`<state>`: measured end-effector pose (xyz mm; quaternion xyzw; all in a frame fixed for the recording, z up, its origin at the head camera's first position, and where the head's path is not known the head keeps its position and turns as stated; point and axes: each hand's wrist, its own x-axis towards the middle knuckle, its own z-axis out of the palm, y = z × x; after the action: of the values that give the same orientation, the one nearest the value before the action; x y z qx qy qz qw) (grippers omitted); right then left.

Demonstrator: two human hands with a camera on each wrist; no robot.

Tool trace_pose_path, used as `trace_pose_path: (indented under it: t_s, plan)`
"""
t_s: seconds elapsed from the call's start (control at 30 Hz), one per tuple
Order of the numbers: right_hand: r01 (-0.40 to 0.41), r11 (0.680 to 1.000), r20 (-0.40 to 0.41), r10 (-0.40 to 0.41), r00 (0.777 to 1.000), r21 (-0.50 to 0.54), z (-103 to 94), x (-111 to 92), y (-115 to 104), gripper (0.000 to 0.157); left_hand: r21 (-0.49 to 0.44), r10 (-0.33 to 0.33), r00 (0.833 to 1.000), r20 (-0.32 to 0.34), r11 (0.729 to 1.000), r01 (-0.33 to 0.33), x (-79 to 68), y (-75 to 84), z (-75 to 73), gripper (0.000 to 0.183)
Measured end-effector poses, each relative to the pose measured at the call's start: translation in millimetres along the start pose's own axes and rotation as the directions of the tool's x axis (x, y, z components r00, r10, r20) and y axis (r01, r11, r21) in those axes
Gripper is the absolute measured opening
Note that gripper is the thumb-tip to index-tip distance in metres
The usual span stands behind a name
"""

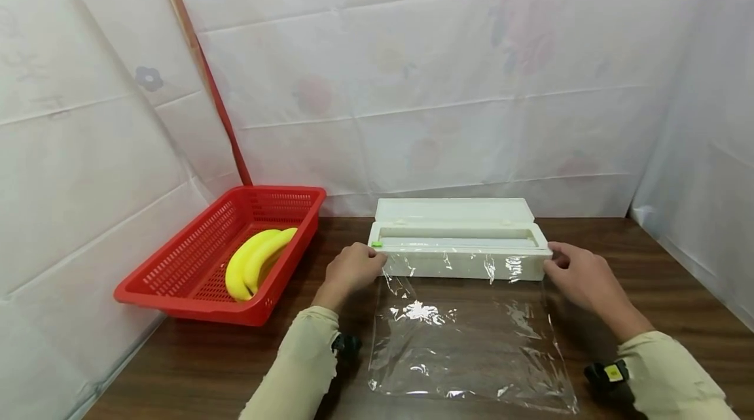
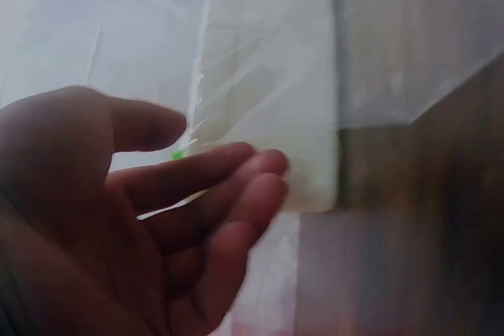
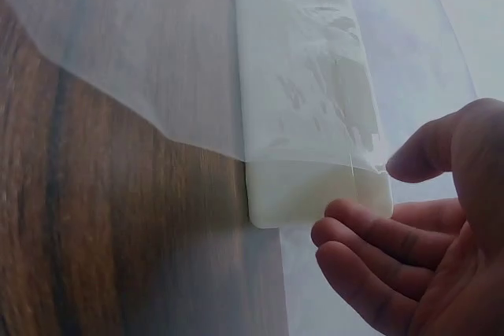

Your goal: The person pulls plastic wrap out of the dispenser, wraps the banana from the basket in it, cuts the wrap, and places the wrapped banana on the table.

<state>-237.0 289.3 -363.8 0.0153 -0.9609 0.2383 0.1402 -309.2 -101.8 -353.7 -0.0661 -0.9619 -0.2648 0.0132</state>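
Observation:
A white cling film dispenser (image 1: 459,265) stands on the table, its lid (image 1: 453,210) raised at the back. Clear cling film (image 1: 465,348) runs over its front edge and lies spread toward me, wrinkled and shiny. My left hand (image 1: 353,268) is at the dispenser's left front corner, beside a small green slider (image 1: 376,245). In the left wrist view, the thumb (image 2: 153,125) stays apart from the loosely bent fingers. At the other end my right hand (image 1: 580,274) holds the right corner, thumb (image 3: 421,155) at the film's edge and fingers bent against the box end.
To the left stands a red plastic basket (image 1: 177,302) with yellow bananas (image 1: 253,263) inside. The dark wood table (image 1: 336,237) meets white patterned sheeting (image 1: 442,80) at the back and on both sides.

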Motion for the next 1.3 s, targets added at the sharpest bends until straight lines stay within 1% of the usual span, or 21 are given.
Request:
trace_pose_path:
  t_s: [0.07, 0.13, 0.23, 0.33, 0.43, 0.5, 0.6, 0.73, 0.83, 0.9, 0.93, 1.03, 1.13, 1.17, 1.27, 1.3]
  plan:
    - [0.001, 1.000, -0.011, -0.001, 1.000, 0.007, 1.4, 0, 0, 0.051, -0.009, 0.013, 1.000, -0.012, 1.000, -0.014, 0.6, 0.3, 4.3, 0.040]
    - [-0.008, 0.999, -0.028, 0.009, 1.000, 0.037, 3.9, 1, 1, 0.050, -0.030, 0.022, 1.000, -0.019, 0.999, -0.023, 1.1, 0.7, 7.5, 0.040]
    - [-0.047, 0.993, -0.050, 0.052, 0.997, 0.108, 8.7, 0, 1, 0.050, -0.076, 0.027, 0.999, -0.017, 0.997, -0.028, 1.5, 0.3, 10.4, 0.039]
    - [-0.092, 0.982, -0.069, 0.105, 0.992, 0.166, 12.3, 0, 2, 0.050, -0.149, 0.033, 0.999, -0.021, 0.988, -0.035, 1.9, 1.1, 10.4, 0.037]
    - [-0.127, 0.975, -0.082, 0.144, 0.986, 0.185, 12.8, -1, 4, 0.050, -0.203, 0.043, 0.999, -0.028, 0.978, -0.047, 2.9, 2.5, 10.5, 0.035]
    - [-0.147, 0.973, -0.092, 0.166, 0.982, 0.180, 12.4, -1, 5, 0.049, -0.221, 0.057, 0.998, -0.031, 0.973, -0.063, 4.1, 2.7, 10.6, 0.033]
    - [-0.178, 0.968, -0.074, 0.193, 0.978, 0.177, 11.9, 0, 5, 0.049, -0.249, 0.072, 0.997, -0.024, 0.966, -0.075, 5.9, 0.8, 11.4, 0.031]
    - [-0.174, 0.964, -0.049, 0.188, 0.981, 0.200, 13.7, 1, 1, 0.051, -0.299, 0.077, 0.997, -0.008, 0.951, -0.075, 6.9, -3.1, 11.4, 0.031]
    - [-0.160, 0.952, -0.056, 0.180, 0.982, 0.263, 16.3, 2, -4, 0.048, -0.333, 0.079, 0.997, -0.004, 0.940, -0.076, 7.0, -5.5, 10.1, 0.030]
    - [-0.158, 0.931, -0.048, 0.184, 0.982, 0.328, 18.3, 4, -8, 0.043, -0.356, 0.080, 0.997, -0.006, 0.931, -0.077, 7.1, -6.9, 9.0, 0.030]
    - [-0.158, 0.916, -0.041, 0.186, 0.982, 0.368, 19.4, 4, -9, 0.041, -0.366, 0.081, 0.997, -0.009, 0.927, -0.079, 7.2, -7.5, 8.6, 0.030]
    - [-0.173, 0.859, -0.005, 0.200, 0.980, 0.483, 22.2, 6, -10, 0.037, -0.388, 0.083, 0.996, -0.015, 0.918, -0.083, 7.4, -9.1, 8.0, 0.029]
    - [-0.197, 0.800, 0.031, 0.218, 0.975, 0.566, 23.8, 6, -10, 0.042, -0.381, 0.099, 0.995, -0.022, 0.919, -0.099, 7.7, -9.2, 8.0, 0.030]
    - [-0.206, 0.786, 0.041, 0.225, 0.973, 0.583, 23.9, 5, -9, 0.045, -0.375, 0.104, 0.994, -0.023, 0.921, -0.105, 7.7, -8.8, 8.0, 0.030]
    - [-0.229, 0.754, 0.060, 0.245, 0.968, 0.616, 23.5, 4, -10, 0.051, -0.370, 0.115, 0.993, -0.017, 0.922, -0.113, 7.6, -7.1, 8.4, 0.031]
    - [-0.234, 0.749, 0.064, 0.249, 0.966, 0.621, 23.3, 3, -10, 0.052, -0.374, 0.114, 0.993, -0.014, 0.921, -0.111, 7.7, -7.0, 9.0, 0.031]
